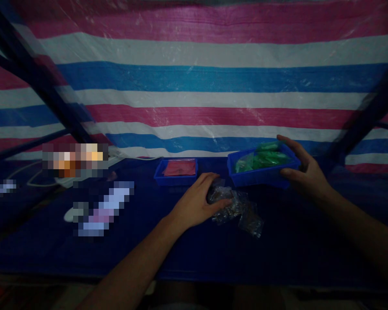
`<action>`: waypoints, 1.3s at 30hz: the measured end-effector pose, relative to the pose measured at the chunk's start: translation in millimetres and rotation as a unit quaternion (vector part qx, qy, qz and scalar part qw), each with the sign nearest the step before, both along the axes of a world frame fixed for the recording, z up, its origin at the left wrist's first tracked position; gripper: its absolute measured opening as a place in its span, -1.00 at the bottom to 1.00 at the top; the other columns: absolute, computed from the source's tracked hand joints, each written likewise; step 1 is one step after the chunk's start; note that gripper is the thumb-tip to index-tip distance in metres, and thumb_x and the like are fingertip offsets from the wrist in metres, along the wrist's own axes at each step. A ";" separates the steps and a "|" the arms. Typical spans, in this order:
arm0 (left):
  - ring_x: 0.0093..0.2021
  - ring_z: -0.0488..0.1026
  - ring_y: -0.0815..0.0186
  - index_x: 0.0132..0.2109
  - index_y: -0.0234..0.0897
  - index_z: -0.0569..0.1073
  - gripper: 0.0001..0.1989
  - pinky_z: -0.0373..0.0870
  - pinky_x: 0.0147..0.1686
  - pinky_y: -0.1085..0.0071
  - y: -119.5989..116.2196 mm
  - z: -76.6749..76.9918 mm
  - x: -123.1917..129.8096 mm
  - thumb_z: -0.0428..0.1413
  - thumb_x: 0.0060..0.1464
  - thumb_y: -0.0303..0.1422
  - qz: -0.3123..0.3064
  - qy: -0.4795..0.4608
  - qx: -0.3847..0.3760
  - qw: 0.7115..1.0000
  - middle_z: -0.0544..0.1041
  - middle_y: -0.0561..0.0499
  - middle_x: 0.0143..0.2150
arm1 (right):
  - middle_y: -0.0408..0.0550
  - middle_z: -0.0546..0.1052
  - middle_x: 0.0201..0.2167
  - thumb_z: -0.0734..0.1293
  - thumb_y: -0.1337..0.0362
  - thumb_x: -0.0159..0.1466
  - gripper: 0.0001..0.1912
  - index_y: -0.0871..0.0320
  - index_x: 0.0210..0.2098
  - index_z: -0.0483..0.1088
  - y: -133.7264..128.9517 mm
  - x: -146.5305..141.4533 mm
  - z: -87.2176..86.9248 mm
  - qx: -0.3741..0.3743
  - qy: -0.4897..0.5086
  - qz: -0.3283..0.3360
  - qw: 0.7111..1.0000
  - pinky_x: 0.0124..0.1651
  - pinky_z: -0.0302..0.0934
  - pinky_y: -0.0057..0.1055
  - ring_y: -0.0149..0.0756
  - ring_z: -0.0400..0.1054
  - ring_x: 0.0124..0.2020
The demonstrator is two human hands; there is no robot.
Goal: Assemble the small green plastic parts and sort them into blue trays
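Observation:
My left hand lies over a small pile of clear plastic packets on the dark blue table, thumb and fingers apart around its left side. What the packets contain is too dim to make out. With my right hand I grip the right end of a blue plastic bin, thumb on the near side and fingers at the far side. The bin sits tilted, its right end higher. Green plastic-wrapped packets fill it.
Left of the bin stands a smaller blue tray with pink-red packets. Farther left are a white cable, a white rounded object and blurred-out items. Striped sheeting hangs behind the table, between dark frame posts.

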State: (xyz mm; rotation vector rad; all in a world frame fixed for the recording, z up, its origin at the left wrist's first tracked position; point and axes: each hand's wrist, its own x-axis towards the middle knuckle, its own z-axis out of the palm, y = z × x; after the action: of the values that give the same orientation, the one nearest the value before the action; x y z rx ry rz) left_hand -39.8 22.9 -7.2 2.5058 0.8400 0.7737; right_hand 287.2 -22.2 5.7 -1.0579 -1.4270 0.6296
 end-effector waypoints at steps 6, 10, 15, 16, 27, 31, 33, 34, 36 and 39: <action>0.42 0.26 0.04 0.39 -0.25 0.24 -0.26 0.22 0.42 0.08 0.8 -2.3 -0.9 0.14 0.25 0.07 0.001 0.006 -0.009 1.000 0.29 -0.23 0.42 | 0.01 0.41 0.32 0.59 0.16 0.10 -0.03 -0.11 0.42 0.19 -1.1 2.2 0.1 -0.025 0.060 0.044 0.997 0.19 0.38 -0.17 0.16 0.37 0.26; 0.44 0.24 0.00 0.44 -0.24 0.19 -0.22 0.20 0.42 0.01 0.0 -2.2 -1.2 0.13 0.25 0.07 -0.033 0.018 -0.029 0.999 0.23 -0.24 0.46 | 0.01 0.42 0.31 0.61 0.19 0.06 0.03 -0.11 0.44 0.16 -0.5 3.4 -0.5 -0.050 0.053 0.077 0.994 0.16 0.39 -0.18 0.13 0.41 0.22; 0.27 0.43 0.06 0.39 -0.19 0.26 -0.30 0.37 0.29 0.10 -3.0 4.2 0.4 0.15 0.25 0.04 -0.066 0.009 -0.051 0.996 0.43 -0.17 0.32 | 0.03 0.48 0.24 0.60 0.09 0.07 -0.03 -0.10 0.40 0.22 -0.6 2.6 -1.0 -0.071 0.026 0.097 0.992 0.11 0.45 -0.08 0.12 0.47 0.16; 0.26 0.44 0.07 0.38 -0.19 0.28 -0.32 0.39 0.27 0.11 -3.5 5.5 0.7 0.15 0.26 0.04 -0.067 0.007 -0.051 0.996 0.44 -0.16 0.31 | 0.03 0.49 0.22 0.60 0.07 0.07 -0.03 -0.11 0.40 0.22 -1.1 2.1 -0.6 -0.076 0.024 0.101 0.992 0.11 0.45 -0.05 0.13 0.47 0.15; 0.40 0.28 -0.02 0.44 -0.20 0.16 -0.17 0.25 0.40 0.00 -7.5 3.2 1.1 0.25 0.17 0.02 -0.045 -0.014 -0.022 0.999 0.25 -0.22 0.43 | 0.06 0.49 0.25 0.58 -0.09 0.07 0.00 -0.12 0.42 0.20 -5.7 -2.4 3.9 -0.085 -0.004 0.105 0.991 0.15 0.42 0.09 0.17 0.47 0.17; 0.47 0.15 -0.04 0.51 -0.15 -0.02 -0.05 0.16 0.45 -0.06 -8.2 3.6 5.4 0.30 0.15 -0.14 -0.040 -0.053 -0.007 0.998 0.07 -0.24 0.51 | 0.01 0.42 0.33 0.60 -0.04 0.05 -0.02 -0.14 0.40 0.23 -4.2 -3.1 2.1 -0.069 -0.012 0.106 0.992 0.23 0.36 0.12 0.18 0.35 0.29; 0.45 0.19 -0.05 0.53 -0.11 -0.11 0.05 0.20 0.42 -0.09 -7.4 3.2 7.9 0.34 0.10 -0.21 -0.046 -0.069 -0.022 0.996 0.00 -0.24 0.54 | 0.01 0.38 0.36 0.62 0.01 0.04 0.00 -0.14 0.40 0.23 -3.2 -3.7 1.5 -0.067 -0.019 0.120 0.990 0.25 0.35 0.09 0.17 0.33 0.31; 0.44 0.21 -0.06 0.54 -0.09 -0.15 0.09 0.23 0.41 -0.09 -6.9 2.7 9.0 0.35 0.08 -0.23 -0.053 -0.076 -0.032 0.995 -0.04 -0.24 0.55 | 0.02 0.37 0.36 0.62 0.02 0.03 0.02 -0.13 0.41 0.21 -2.7 -4.2 1.3 -0.066 -0.021 0.127 0.989 0.26 0.35 0.08 0.16 0.33 0.31; 0.43 0.22 -0.07 0.54 -0.07 -0.22 0.15 0.27 0.38 -0.09 -5.9 1.7 11.0 0.36 0.05 -0.27 -0.072 -0.083 -0.045 0.993 -0.10 -0.24 0.56 | 0.03 0.36 0.36 0.63 0.04 0.03 0.05 -0.14 0.43 0.16 -1.8 -5.8 0.7 -0.063 -0.026 0.135 0.988 0.26 0.34 0.06 0.15 0.34 0.30; 0.45 0.18 -0.12 0.54 -0.04 -0.23 0.15 0.29 0.37 -0.13 -5.6 1.6 13.0 0.36 0.05 -0.27 -0.098 -0.075 -0.036 0.992 -0.10 -0.23 0.57 | 0.04 0.35 0.35 0.63 0.02 0.02 0.10 -0.16 0.45 0.10 -1.2 -11.3 -0.3 -0.040 -0.024 0.118 0.992 0.26 0.33 0.08 0.16 0.34 0.29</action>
State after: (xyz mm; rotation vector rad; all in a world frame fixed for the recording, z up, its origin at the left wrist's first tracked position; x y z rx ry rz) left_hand -26.8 17.2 -5.6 2.3877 0.5525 0.8355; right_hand 275.9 -23.4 5.4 -0.9789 -1.5946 0.8408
